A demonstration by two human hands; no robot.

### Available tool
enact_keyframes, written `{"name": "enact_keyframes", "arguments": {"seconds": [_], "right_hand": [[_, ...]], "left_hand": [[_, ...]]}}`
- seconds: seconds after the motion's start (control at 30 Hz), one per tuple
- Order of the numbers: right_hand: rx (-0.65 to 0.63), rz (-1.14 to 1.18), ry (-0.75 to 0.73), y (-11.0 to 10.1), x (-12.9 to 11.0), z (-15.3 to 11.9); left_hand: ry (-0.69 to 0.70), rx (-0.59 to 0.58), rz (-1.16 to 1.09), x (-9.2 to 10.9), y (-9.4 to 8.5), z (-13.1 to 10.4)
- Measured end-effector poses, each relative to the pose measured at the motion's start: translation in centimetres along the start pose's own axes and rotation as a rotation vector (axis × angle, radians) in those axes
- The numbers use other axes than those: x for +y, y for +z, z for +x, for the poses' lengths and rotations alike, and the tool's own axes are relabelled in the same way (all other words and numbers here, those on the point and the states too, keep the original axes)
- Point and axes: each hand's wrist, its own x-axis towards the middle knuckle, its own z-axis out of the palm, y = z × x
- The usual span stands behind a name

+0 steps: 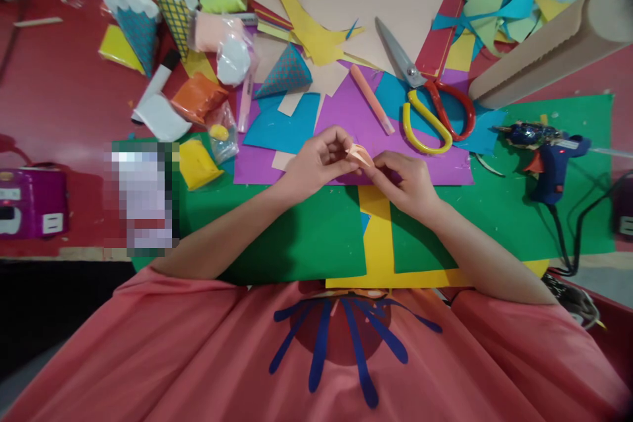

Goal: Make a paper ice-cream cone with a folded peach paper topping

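My left hand (326,159) and my right hand (408,183) meet over the purple sheet (341,119). Between their fingertips is a small peach-coloured folded piece (362,155), apparently paper, pinched from both sides and partly covered by the fingers. Just beyond it lie a peach marker (372,100) and scissors (414,76) with one yellow and one red handle, their blades apart. A blue patterned paper cone (287,71) rests on its side past my left hand, near a blue paper piece (287,122).
Finished-looking cones (131,26) and clay packets (198,97) crowd the far left, with a blurred-out rectangle (143,198) nearer. At right are a blue glue gun (551,158) with its cord, a peach roll (554,46) and paper scraps (494,0). Green sheets (297,231) lie under my forearms.
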Motion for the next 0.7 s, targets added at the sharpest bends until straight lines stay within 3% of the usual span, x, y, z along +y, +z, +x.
{"name": "enact_keyframes", "arguments": {"seconds": [0.13, 0.43, 0.6, 0.7], "right_hand": [[-0.022, 0.02, -0.028, -0.23, 0.02, 0.25], [0.052, 0.183, 0.12, -0.69, -0.1, 0.52], [0.075, 0.17, 0.143, -0.67, 0.07, 0.56], [0.08, 0.156, 0.161, -0.68, 0.13, 0.6]], "left_hand": [[-0.011, -0.014, 0.096, -0.02, -0.08, 0.01], [0.142, 0.063, 0.197, -0.66, -0.41, 0.16], [0.215, 0.026, 0.192, -0.77, -0.61, 0.29], [0.172, 0.053, 0.11, -0.72, -0.93, 0.34]]}}
